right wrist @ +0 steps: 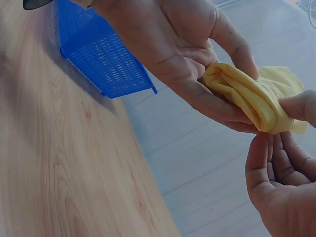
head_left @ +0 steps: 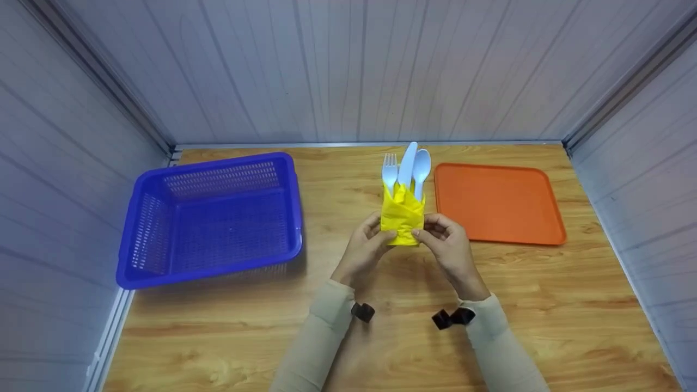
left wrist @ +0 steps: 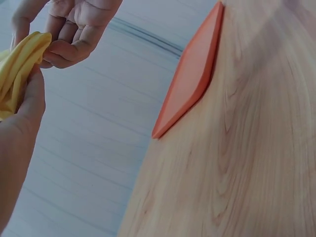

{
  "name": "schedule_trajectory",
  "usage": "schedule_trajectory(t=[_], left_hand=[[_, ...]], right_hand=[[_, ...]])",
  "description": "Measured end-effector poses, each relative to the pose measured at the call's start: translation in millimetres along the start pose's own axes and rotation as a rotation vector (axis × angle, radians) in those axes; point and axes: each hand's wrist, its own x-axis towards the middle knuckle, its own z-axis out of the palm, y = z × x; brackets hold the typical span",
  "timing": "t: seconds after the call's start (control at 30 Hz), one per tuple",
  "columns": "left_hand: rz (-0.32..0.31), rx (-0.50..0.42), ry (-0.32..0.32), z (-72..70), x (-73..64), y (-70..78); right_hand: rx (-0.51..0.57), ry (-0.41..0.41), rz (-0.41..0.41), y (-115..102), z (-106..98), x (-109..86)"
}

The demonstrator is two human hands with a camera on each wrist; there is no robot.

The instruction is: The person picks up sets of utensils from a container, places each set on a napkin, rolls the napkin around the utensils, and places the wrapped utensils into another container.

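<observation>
Both hands hold up a folded yellow napkin (head_left: 402,220) by its lower corners. The left hand (head_left: 364,245) pinches its left side, thumb in front and fingers behind; the right hand (head_left: 449,247) pinches the right side the same way. A white plastic fork (head_left: 390,171), a knife (head_left: 407,163) and a spoon (head_left: 421,166) stick out of the top of the napkin side by side, their handles hidden inside it. In the right wrist view the napkin's thick folded bottom edge (right wrist: 242,96) shows between the fingers of both hands, raised above the table.
To the left on the wooden table (head_left: 348,163) stands a blue perforated basket (head_left: 297,218) with nothing in it. An orange tray (head_left: 498,201) lies flat at the right, close beside the right hand. Pale panel walls (head_left: 326,71) enclose the back and both sides.
</observation>
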Motion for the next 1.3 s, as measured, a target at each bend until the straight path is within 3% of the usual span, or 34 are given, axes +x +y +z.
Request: schedule_trajectory(t=[0.23,0.43,0.63,0.8,0.93,1.03,1.17,1.3], left_hand=[[0.051,0.124,0.086,5.5,0.3,1.2],[0.034,0.092,0.139,5.6,-0.7,3.2],[0.013,0.097,0.15,5.1,-3.5,9.1],[-0.009,0.106,0.152,2.3,-8.5,21.3],[-0.049,0.113,0.194,-4.1,-15.3,42.4],[-0.035,0.204,0.282,-18.1,-22.5,66.1],[-0.005,0.31,0.478,-53.2,-35.3,100.6],[-0.092,0.299,0.637,-94.6,-44.7,127.8]], right_hand=[[0.016,-0.016,-0.013,3,2,0.0],[0.081,-0.056,0.002,6,4,-0.8],[0.103,-0.059,0.032,6,8,-1.6],[0.119,-0.083,0.055,4,15,-2.0],[0.173,-0.141,0.044,2,21,-3.1],[0.211,-0.163,0.026,1,21,-3.9],[0.226,-0.16,0.013,4,13,-4.9],[0.211,-0.157,0.007,9,3,-6.5]])
